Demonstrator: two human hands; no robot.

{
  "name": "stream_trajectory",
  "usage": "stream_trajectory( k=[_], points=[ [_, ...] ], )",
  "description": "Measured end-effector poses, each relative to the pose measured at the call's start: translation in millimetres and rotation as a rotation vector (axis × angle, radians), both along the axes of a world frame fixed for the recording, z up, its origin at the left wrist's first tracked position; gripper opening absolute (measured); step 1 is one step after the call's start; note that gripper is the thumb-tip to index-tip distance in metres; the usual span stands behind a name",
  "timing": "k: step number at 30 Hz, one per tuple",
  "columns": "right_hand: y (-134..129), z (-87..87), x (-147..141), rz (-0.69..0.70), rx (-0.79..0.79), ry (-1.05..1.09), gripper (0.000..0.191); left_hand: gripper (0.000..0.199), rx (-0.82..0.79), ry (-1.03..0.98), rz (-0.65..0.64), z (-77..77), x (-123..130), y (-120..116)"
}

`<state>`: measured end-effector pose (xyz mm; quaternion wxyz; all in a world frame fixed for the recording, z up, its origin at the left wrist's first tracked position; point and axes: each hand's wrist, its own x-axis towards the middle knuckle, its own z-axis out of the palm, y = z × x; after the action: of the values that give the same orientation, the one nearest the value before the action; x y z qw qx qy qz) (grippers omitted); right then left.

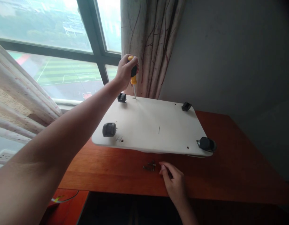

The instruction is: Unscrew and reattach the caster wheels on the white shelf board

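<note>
My left hand [126,71] is wrapped round the yellow and black handle of a screwdriver [133,80]. Its shaft points down, with the tip at a hole near the far left edge of a white board [149,122]. Black casters stick up from the board's corners, among them the near left caster [109,129] and the far left caster [122,97]. Just in front of the board, my right hand [174,178] rests low over the table with thumb and forefinger closed together; whatever they pinch is too small to tell. Left of those fingertips lies a small pile of screws [149,165].
The board rests on a reddish-brown wooden table [240,168]. Behind it hang patterned curtains [150,40] beside a window [64,62], and a grey wall [224,56] rises at right. A wall socket [4,156] and a thin cable [69,197] are at lower left.
</note>
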<state>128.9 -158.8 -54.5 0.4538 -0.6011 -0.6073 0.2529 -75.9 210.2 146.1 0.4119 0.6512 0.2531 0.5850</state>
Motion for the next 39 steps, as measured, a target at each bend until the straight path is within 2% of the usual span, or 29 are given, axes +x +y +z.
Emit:
stream_trajectory(
  k=[4,10,22,30,35,39],
  points=[
    [-0.2,-0.9,-0.7,0.005,-0.021,0.013,0.024,0.043,-0.041,-0.049,-0.014,-2.0,1.2,3.3],
    [-0.8,-0.9,-1.1,0.011,-0.032,0.028,0.026,0.042,-0.014,-0.149,-0.023,-4.2,-2.5,6.6],
    [0.6,3.8,-0.8,0.006,-0.020,0.001,0.025,0.045,-0.041,-0.210,-0.024,-3.3,-4.8,1.5],
    [-0.4,3.0,-1.1,0.008,-0.019,0.000,0.025,0.041,-0.050,-0.116,-0.072,-3.3,-7.0,-3.0],
    [0.1,1.2,-1.1,0.015,-0.020,0.007,0.024,0.031,-0.098,0.049,-0.225,5.8,-12.6,-16.6],
    [-0.2,-0.4,0.4,0.022,-0.016,0.007,0.023,0.027,-0.057,0.194,-0.316,7.0,-10.2,-34.5]
  ],
)
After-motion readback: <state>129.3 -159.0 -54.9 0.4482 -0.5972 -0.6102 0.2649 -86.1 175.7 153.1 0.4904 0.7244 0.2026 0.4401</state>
